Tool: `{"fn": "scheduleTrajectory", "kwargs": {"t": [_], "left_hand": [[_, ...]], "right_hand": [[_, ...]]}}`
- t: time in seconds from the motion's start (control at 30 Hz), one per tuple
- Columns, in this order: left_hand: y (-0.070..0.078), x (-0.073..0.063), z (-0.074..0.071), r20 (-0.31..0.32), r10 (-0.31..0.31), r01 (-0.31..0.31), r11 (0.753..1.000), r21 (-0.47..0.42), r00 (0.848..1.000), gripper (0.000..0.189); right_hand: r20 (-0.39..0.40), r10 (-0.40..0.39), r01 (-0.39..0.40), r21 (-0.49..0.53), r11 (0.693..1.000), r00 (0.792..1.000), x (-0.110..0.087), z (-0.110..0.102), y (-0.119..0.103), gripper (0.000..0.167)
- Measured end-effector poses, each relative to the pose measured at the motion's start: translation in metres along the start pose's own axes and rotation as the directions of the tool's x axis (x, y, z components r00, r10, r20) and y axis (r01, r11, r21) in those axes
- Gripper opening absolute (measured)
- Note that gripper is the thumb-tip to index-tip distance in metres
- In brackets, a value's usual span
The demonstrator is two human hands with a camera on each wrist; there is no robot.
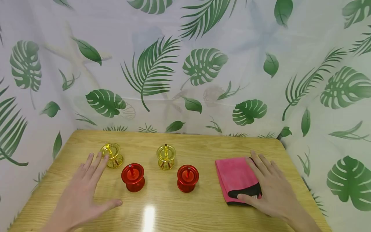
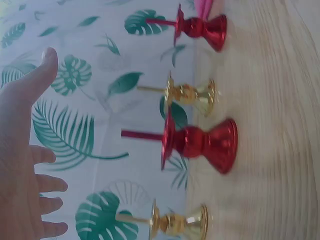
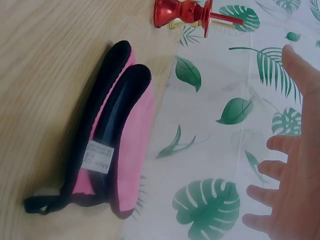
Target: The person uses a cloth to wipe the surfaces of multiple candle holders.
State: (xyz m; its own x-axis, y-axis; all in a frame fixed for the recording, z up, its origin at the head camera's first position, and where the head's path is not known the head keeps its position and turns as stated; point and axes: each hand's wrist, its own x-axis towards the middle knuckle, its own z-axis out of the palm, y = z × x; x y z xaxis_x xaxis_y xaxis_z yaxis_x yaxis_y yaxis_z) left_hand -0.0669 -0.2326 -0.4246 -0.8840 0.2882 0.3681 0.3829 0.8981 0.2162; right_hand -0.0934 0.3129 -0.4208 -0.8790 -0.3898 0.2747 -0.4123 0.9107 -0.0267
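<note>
My left hand (image 1: 79, 191) hovers over the left of the table with fingers spread, nearest to a gold candle holder (image 1: 115, 161). A red candle holder (image 1: 135, 185) stands to the right of its fingers. Farther right are a second gold candle holder (image 1: 166, 163) and a second red candle holder (image 1: 186, 185); all stand upright, each with a thin stem rising from its dish. On the right, a pink cloth with black trim (image 1: 234, 172) lies folded, its white label (image 3: 97, 157) showing. My right hand (image 1: 273, 187) is raised over the cloth's right side, fingers straight, overlapping it in the head view.
The wooden table (image 1: 171, 212) bears all these things. A white curtain with green leaf prints (image 1: 203, 96) hangs behind it and along both sides. Light glares off the table's front (image 1: 149, 216).
</note>
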Motion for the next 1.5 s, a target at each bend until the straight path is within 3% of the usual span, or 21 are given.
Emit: {"fn": "scheduleTrajectory", "kwargs": {"t": [0.2,0.4,0.53,0.67,0.77,0.93,1.03,1.1,1.2,1.5], "left_hand": [[0.03,0.008,0.008,-0.019,-0.001,-0.002,0.992,-0.123,1.0,0.124],[0.055,0.018,0.03,-0.003,-0.014,0.013,0.971,-0.239,1.0,0.109],[0.072,0.023,0.046,0.004,-0.007,0.008,0.947,-0.322,1.0,0.102],[0.086,0.028,0.061,0.013,-0.011,0.015,0.898,-0.44,1.0,0.094],[0.094,0.035,0.071,0.078,-0.042,0.077,0.843,-0.533,0.996,0.088],[0.105,0.049,0.088,0.232,-0.078,0.22,0.694,-0.686,0.97,0.085],[0.107,0.058,0.103,0.265,-0.041,0.233,0.615,-0.753,0.963,0.085],[0.109,0.062,0.114,0.272,-0.014,0.229,0.583,-0.779,0.962,0.087],[0.112,0.066,0.129,0.283,0.002,0.233,0.56,-0.795,0.959,0.089],[0.122,0.075,0.147,0.31,-0.029,0.271,0.565,-0.779,0.95,0.097]], "right_hand": [[0.031,-0.013,0.013,0.017,1.0,0.999,0.011,0.0,-0.005,0.114],[0.111,-0.015,0.006,0.083,0.996,0.994,0.022,0.007,-0.006,0.105],[0.121,-0.065,0.05,0.128,0.991,0.991,0.032,0.017,-0.002,0.095],[0.123,-0.09,0.068,0.173,0.983,0.988,0.042,0.031,0.008,0.088],[0.157,-0.075,0.043,0.198,0.979,0.985,0.049,0.043,0.016,0.084],[0.207,-0.063,0.016,0.222,0.975,0.976,0.06,0.057,0.022,0.079],[0.221,-0.069,0.017,0.231,0.973,0.973,0.067,0.062,0.024,0.077],[0.232,-0.072,0.018,0.229,0.973,0.97,0.071,0.066,0.026,0.076],[0.246,-0.079,0.023,0.221,0.975,0.966,0.078,0.072,0.029,0.073],[0.261,-0.085,0.034,0.195,0.98,0.962,0.092,0.087,0.036,0.057]]}}
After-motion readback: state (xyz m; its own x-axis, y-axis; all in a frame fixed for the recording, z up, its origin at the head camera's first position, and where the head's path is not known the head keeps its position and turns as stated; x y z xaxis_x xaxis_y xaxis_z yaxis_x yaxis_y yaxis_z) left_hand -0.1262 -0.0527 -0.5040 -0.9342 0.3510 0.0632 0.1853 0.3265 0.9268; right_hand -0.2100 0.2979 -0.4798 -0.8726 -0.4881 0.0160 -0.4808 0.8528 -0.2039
